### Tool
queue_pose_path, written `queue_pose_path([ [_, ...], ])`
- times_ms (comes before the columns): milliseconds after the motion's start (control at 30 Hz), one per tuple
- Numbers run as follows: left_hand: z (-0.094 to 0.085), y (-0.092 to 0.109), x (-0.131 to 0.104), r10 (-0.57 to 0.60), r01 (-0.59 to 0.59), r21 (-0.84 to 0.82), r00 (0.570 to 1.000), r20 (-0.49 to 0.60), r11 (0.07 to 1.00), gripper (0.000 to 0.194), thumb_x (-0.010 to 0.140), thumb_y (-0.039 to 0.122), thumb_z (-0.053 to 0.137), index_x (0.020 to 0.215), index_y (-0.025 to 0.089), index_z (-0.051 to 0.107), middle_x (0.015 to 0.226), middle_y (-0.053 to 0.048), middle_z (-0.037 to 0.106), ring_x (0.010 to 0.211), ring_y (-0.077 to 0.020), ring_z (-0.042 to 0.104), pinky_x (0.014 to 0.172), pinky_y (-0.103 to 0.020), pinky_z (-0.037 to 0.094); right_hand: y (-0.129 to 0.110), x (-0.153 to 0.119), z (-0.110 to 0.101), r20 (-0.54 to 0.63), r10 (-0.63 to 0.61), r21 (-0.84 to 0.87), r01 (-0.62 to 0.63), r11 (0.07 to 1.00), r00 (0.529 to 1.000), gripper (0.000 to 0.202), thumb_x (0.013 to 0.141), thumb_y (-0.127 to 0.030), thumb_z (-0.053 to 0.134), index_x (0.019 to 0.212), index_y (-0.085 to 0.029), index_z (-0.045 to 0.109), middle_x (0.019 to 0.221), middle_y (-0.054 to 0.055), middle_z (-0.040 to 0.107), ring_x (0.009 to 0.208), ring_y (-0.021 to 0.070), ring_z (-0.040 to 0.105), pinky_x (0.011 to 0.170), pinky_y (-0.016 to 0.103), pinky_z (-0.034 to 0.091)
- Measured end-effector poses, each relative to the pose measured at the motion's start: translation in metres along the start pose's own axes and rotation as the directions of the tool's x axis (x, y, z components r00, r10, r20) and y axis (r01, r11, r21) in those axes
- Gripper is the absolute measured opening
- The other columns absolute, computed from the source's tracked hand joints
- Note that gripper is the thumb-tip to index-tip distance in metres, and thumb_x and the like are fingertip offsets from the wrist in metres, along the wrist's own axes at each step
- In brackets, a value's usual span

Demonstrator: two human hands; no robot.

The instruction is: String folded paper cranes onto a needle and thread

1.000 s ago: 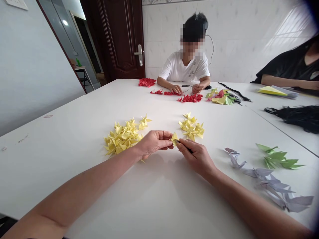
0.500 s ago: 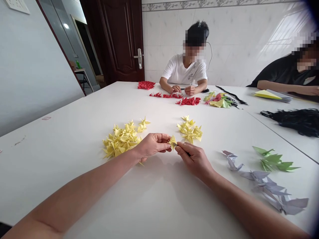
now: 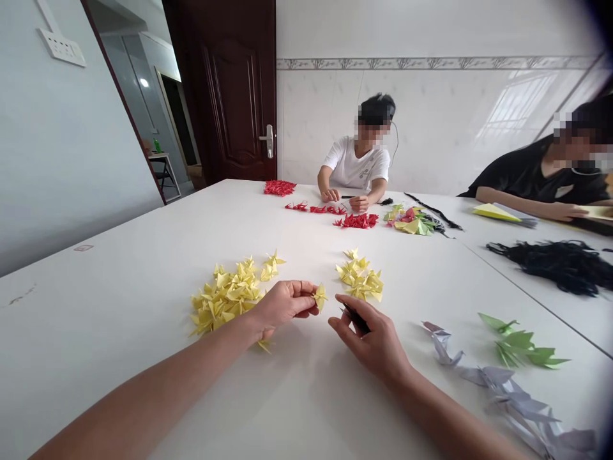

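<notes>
A small yellow paper crane [image 3: 320, 298] is pinched in the fingertips of my left hand [image 3: 286, 305], near the middle of the table. To its right, my right hand [image 3: 376, 332] has thumb and forefinger apart, with a thin black tool [image 3: 357, 318] held against the palm. The tool's tip points toward the crane without touching it. A large pile of yellow cranes [image 3: 225, 297] lies left of and partly behind my left wrist. Beyond my right hand is a smaller yellow group [image 3: 361, 279].
Grey folded cranes [image 3: 507, 390] and green ones [image 3: 527, 345] lie at the right. Black cords [image 3: 558, 263] are heaped behind them. Across the white table [image 3: 158, 255], a person [image 3: 359, 166] sits by red cranes [image 3: 357, 221]; another person [image 3: 531, 172] leans at the far right.
The view has tilted up. My right thumb and forefinger have spread, and the tool has come away from the crane. My left hand still holds the crane, now turned a little.
</notes>
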State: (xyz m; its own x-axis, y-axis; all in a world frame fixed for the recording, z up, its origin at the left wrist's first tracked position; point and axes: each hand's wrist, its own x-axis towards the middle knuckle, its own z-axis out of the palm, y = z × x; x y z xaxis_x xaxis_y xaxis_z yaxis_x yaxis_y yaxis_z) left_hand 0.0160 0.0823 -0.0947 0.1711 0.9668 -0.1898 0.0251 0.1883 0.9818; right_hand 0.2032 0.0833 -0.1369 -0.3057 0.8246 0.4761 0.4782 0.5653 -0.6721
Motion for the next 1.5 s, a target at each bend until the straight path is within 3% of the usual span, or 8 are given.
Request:
queue_pose_path([
  [133, 0.003, -0.001, -0.004, -0.019, 0.018, 0.017, 0.997, 0.069, 1.0, 0.021, 0.071, 0.021, 0.065, 0.091, 0.015, 0.068, 0.071, -0.001, 0.064, 0.067, -0.0087, 0.059, 0.071, -0.024, 0.046, 0.006, -0.001, 0.003, 0.022, -0.085, 0.014, 0.085, 0.996, 0.996, 0.036, 0.08, -0.029, 0.057, 0.116, -0.02, 0.054, 0.089, 0.005, 0.062, 0.072, 0.0147, 0.064, 0.062, 0.024, 0.052],
  [433, 0.002, 0.005, -0.009, -0.021, -0.015, 0.254, 0.99, 0.139, 0.967, 0.038, 0.074, 0.026, 0.06, 0.111, 0.016, 0.057, 0.085, -0.004, 0.065, 0.072, -0.012, 0.061, 0.07, -0.026, 0.046, 0.009, 0.002, 0.001, -0.012, -0.176, -0.141, 0.173, 0.975, 0.984, 0.015, 0.081, -0.022, 0.05, 0.087, -0.019, 0.064, 0.075, 0.003, 0.061, 0.062, 0.0129, 0.059, 0.057, 0.022, 0.047],
  [567, -0.025, 0.029, -0.017, -0.002, -0.147, 0.653, 0.975, 0.221, 0.743, 0.041, 0.073, 0.027, 0.059, 0.112, 0.017, 0.058, 0.091, -0.005, 0.066, 0.078, -0.0151, 0.06, 0.068, -0.024, 0.043, 0.023, 0.012, -0.008, -0.156, -0.12, -0.188, 0.09, 0.978, 0.98, 0.017, 0.081, -0.028, 0.052, 0.085, -0.018, 0.064, 0.078, 0.005, 0.063, 0.068, 0.0159, 0.06, 0.063, 0.025, 0.046],
  [700, -0.05, 0.051, -0.028, -0.133, -0.113, 0.87, 0.971, 0.2, 0.481, 0.036, 0.07, 0.023, 0.057, 0.105, 0.023, 0.062, 0.095, -0.003, 0.066, 0.08, -0.0161, 0.06, 0.065, -0.022, 0.041, 0.042, 0.024, -0.016, -0.277, 0.004, -0.262, -0.08, 0.962, 0.961, 0.02, 0.079, -0.034, 0.054, 0.085, -0.019, 0.066, 0.08, 0.005, 0.065, 0.069, 0.0194, 0.06, 0.063, 0.029, 0.044],
  [1033, -0.037, 0.034, -0.031, -0.229, -0.104, 0.972, 0.961, 0.152, 0.209, 0.042, 0.062, 0.007, 0.049, 0.096, 0.026, 0.065, 0.088, -0.002, 0.064, 0.077, -0.0186, 0.059, 0.054, -0.024, 0.038, 0.05, 0.027, -0.018, -0.229, 0.133, -0.289, -0.198, 0.937, 0.964, 0.028, 0.08, -0.041, 0.05, 0.088, -0.02, 0.067, 0.088, 0.006, 0.069, 0.074, 0.0206, 0.064, 0.06, 0.028, 0.045],
  [1133, -0.039, 0.036, -0.03, -0.164, -0.104, 0.947, 0.973, 0.16, 0.305, 0.04, 0.064, 0.007, 0.049, 0.095, 0.024, 0.065, 0.081, -0.001, 0.064, 0.07, -0.0157, 0.058, 0.053, -0.022, 0.038, 0.049, 0.024, -0.02, -0.237, 0.135, -0.259, -0.196, 0.946, 0.962, 0.027, 0.08, -0.04, 0.05, 0.088, -0.019, 0.067, 0.087, 0.007, 0.07, 0.073, 0.0206, 0.064, 0.06, 0.028, 0.047],
  [1333, -0.033, 0.031, -0.017, 0.205, -0.245, 0.594, 0.969, 0.135, 0.766, 0.023, 0.072, 0.021, 0.056, 0.093, 0.016, 0.062, 0.074, -0.002, 0.062, 0.069, -0.0134, 0.057, 0.063, -0.024, 0.045, 0.032, 0.015, -0.014, -0.17, 0.091, -0.184, -0.123, 0.975, 0.981, 0.024, 0.081, -0.037, 0.052, 0.088, -0.018, 0.065, 0.089, 0.007, 0.07, 0.077, 0.0205, 0.065, 0.065, 0.029, 0.051],
  [1500, -0.018, 0.017, -0.009, 0.243, -0.245, 0.357, 0.969, 0.052, 0.901, 0.023, 0.073, 0.025, 0.06, 0.093, 0.014, 0.06, 0.073, -0.001, 0.055, 0.062, -0.0109, 0.055, 0.056, -0.024, 0.048, 0.006, 0.004, -0.002, -0.074, 0.057, -0.047, -0.061, 0.997, 0.996, 0.022, 0.081, -0.034, 0.054, 0.088, -0.018, 0.066, 0.08, 0.006, 0.071, 0.07, 0.0191, 0.065, 0.062, 0.027, 0.052],
])
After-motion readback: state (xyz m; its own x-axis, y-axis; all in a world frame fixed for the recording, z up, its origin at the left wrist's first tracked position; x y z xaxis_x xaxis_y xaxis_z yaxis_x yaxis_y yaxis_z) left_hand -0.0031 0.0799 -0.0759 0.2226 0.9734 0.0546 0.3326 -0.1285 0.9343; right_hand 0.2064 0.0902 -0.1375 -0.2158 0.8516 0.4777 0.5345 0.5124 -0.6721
